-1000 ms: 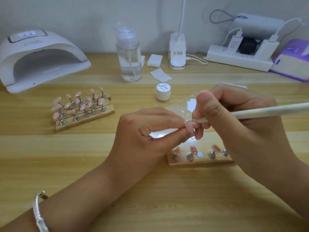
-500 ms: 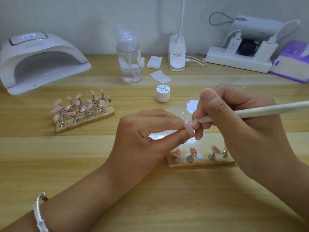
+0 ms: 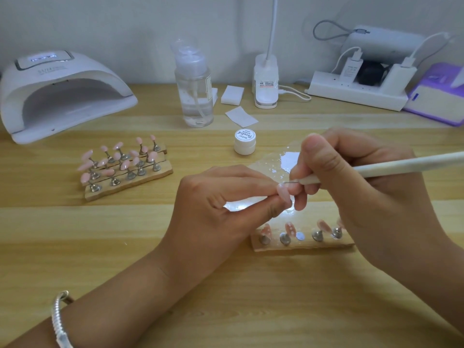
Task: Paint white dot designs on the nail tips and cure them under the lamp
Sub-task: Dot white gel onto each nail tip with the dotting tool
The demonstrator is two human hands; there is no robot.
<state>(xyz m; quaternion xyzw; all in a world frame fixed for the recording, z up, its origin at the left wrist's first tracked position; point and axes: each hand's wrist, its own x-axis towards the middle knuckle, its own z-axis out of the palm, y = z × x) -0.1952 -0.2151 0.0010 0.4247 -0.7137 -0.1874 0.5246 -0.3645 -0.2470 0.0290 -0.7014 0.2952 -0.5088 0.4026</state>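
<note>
1. The glossy pink almond-shaped nail tip [image 3: 283, 195] is between the two hands, above the near pale wooden holder strip [image 3: 301, 246] on the light wood-grain table [image 3: 251, 310].
2. The left hand [image 3: 226, 209] pinches this tip between thumb and forefinger, and the other fingers curl under the palm.
3. The right hand [image 3: 364, 197] grips a slim white dotting pen [image 3: 401, 165] like a pencil. The pen's thin metal needle reaches the tip's upper edge, but whether it touches cannot be told.
4. Any dots on the held tip are too small to make out.
5. On the near strip, pink tips stand on round metal pegs. The two on the left carry white dots, and one flat metal disc between the pegs is bare. The right hand hides the strip's right end.
6. A clear plastic sheet [image 3: 273, 163] flecked with white paint lies behind the hands, which partly cover it. Just beyond it is a small round white lidded jar [image 3: 243, 144].
7. The smooth white dome-shaped curing lamp [image 3: 62, 96] stands far left with its mouth open, well apart from the held tip.
8. More wooden strips with plain pink tips [image 3: 125, 169] sit between the lamp and the hands.
9. The pen's tail runs out of view on the right.
</note>
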